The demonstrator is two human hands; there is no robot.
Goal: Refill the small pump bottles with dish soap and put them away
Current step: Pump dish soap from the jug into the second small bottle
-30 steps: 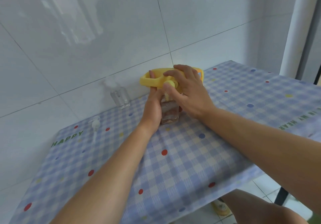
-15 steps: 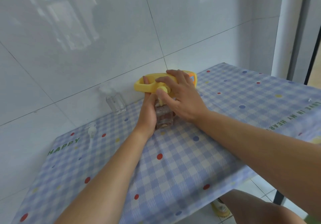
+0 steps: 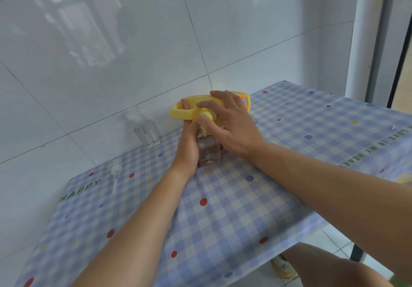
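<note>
A yellow dish soap jug (image 3: 191, 110) lies tipped on its side above a small clear bottle (image 3: 209, 152) standing on the table, its spout pointing down at the bottle's mouth. My left hand (image 3: 188, 144) wraps the small bottle's left side, with its fingertips up against the jug's handle. My right hand (image 3: 229, 121) grips the jug's body from the right and hides most of it. A second small clear bottle (image 3: 147, 135) stands empty by the wall to the left. A white pump head (image 3: 116, 174) lies flat on the cloth nearer the left edge.
The table carries a blue checked cloth (image 3: 223, 208) with coloured dots and printed words, pushed against a white tiled wall (image 3: 111, 63). A white pipe (image 3: 365, 30) runs up at the right. My knee (image 3: 334, 266) and a bottle on the floor (image 3: 283, 266) show below the table's front edge.
Both hands keep the same hold on the jug and small bottle. The view has drifted, so everything sits slightly lower and further left in frame.
</note>
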